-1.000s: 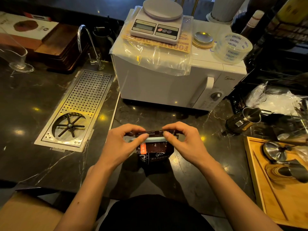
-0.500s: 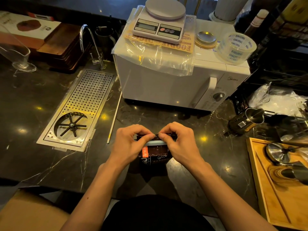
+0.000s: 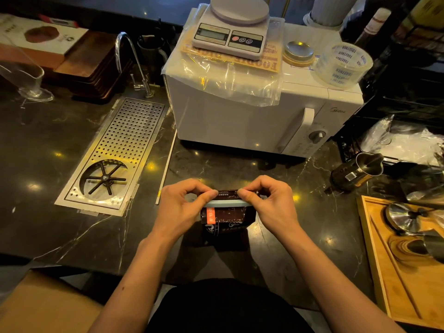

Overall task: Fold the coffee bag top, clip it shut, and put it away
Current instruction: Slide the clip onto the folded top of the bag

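Clipping step, right in the thick of it. The small dark glossy coffee bag with the orange label strip [image 3: 225,218] stood on the black marble counter [image 3: 72,231], in front of the white microwave oven [image 3: 252,121]. Both hands were curled at its top: the left hand [image 3: 179,207] and right hand [image 3: 269,203] each pinched the folded-over lip between thumb and bent fingers, thumbs pressing down near the middle. The long pale-blue plastic sealing clip [image 3: 227,203] lay across the bag just under the fold, running between the two hands. Whether it had snapped shut could not be told; its ends were hidden under the palms.

By my read, the next move called for a firm squeeze along the clip until it locked, then a lift to storage.

Against a second earlier, the hands had drawn closer together, thumbs nearer the centre, and less of the bag's front showed beneath them.
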